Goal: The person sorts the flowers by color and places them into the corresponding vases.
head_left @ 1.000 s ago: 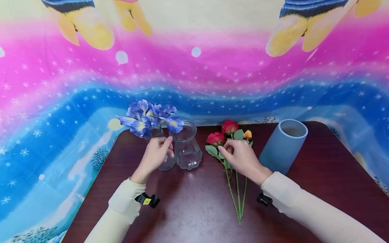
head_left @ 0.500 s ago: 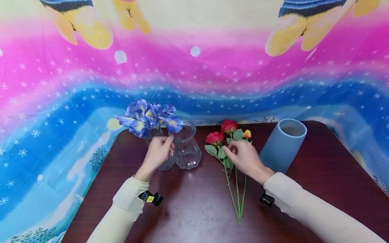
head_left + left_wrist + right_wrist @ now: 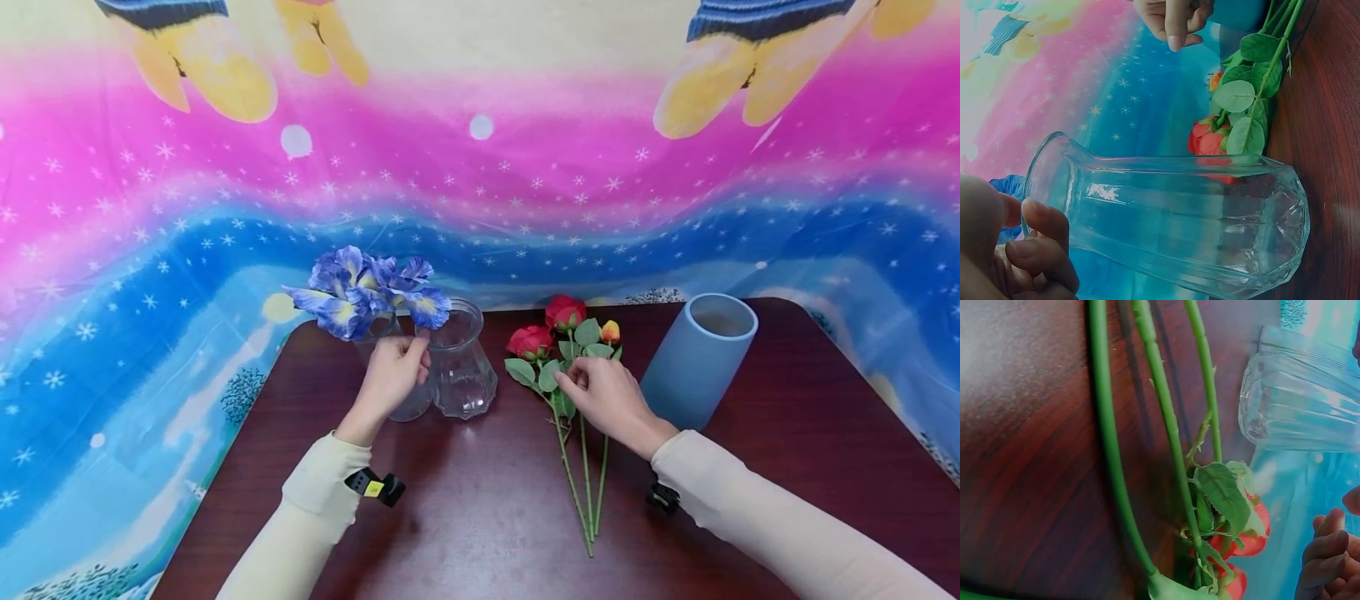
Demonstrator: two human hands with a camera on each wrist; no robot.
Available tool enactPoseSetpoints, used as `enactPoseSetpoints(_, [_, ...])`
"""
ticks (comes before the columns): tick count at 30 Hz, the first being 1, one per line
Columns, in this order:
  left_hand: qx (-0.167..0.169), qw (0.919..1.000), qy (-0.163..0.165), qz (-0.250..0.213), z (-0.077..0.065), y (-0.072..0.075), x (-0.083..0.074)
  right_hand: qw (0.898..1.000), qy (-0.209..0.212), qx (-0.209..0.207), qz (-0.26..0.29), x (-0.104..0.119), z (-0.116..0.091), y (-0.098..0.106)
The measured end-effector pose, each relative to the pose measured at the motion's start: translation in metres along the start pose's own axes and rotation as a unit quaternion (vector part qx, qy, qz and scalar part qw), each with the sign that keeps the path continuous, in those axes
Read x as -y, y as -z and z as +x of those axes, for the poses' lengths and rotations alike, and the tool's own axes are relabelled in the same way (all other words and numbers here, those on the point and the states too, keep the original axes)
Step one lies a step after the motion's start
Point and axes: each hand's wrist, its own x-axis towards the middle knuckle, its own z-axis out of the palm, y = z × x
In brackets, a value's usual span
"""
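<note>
My left hand [image 3: 388,379] hovers with loosely curled fingers in front of blue irises [image 3: 348,292]. The irises stand in a clear glass vase [image 3: 411,407], partly hidden by that hand. Just right of it stands a second glass vase [image 3: 467,383] with a flared rim; in the left wrist view its rim lies close behind my fingertips, and no grip shows. My right hand [image 3: 613,404], fingers bent loosely and holding nothing, is above the red roses [image 3: 566,312] and a small yellow-orange flower [image 3: 611,332]. Their green stems [image 3: 1166,406] lie on the table.
A tall blue-grey vase [image 3: 697,367] stands to the right of my right hand, its mouth showing no flowers. The dark red wooden table [image 3: 480,508] has rounded far corners. Behind it hangs a colourful snowflake-patterned cloth [image 3: 480,183].
My right hand has drifted slightly to the right and down over the leaves. The left hand has shifted a little to the right. The flowers and vases stay where they were.
</note>
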Motion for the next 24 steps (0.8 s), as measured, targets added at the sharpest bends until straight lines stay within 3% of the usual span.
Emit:
enactPoseSetpoints(10, [-0.02,0.9998,0.0,0.002,0.0003,-0.0031,0.0005,1.0,0.01,-0.007,-0.011,-0.004,-0.0031,-0.0035])
enactPoseSetpoints(24, [-0.023,0.9957,0.024,-0.086,-0.001,-0.0075,0.0015,1.0,0.003,0.007,-0.007,-0.0087,-0.0091,-0.0065])
